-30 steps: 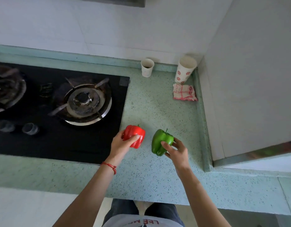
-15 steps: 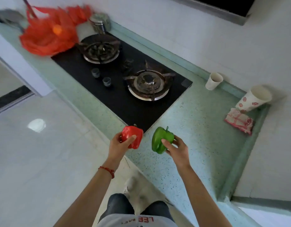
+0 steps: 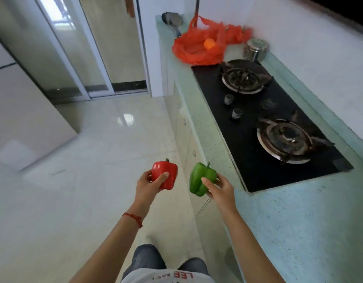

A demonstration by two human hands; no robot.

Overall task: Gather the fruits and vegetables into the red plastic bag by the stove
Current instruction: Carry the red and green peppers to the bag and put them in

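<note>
Right, my left hand point(image 3: 148, 185) grips the red pepper point(image 3: 164, 174) and my right hand point(image 3: 221, 188) grips the green pepper point(image 3: 200, 178), both held in the air over the floor just off the counter point(image 3: 298, 221) edge. The red plastic bag point(image 3: 199, 48) lies at about one o'clock, beyond the stove point(image 3: 256, 127), an orange fruit point(image 3: 209, 43) showing inside it.

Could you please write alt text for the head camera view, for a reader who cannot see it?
A person's left hand holds a red bell pepper and the right hand a green bell pepper, both carried in the air beside a counter with a black gas stove. Beyond the stove, a red plastic bag lies open with something orange inside.
</note>
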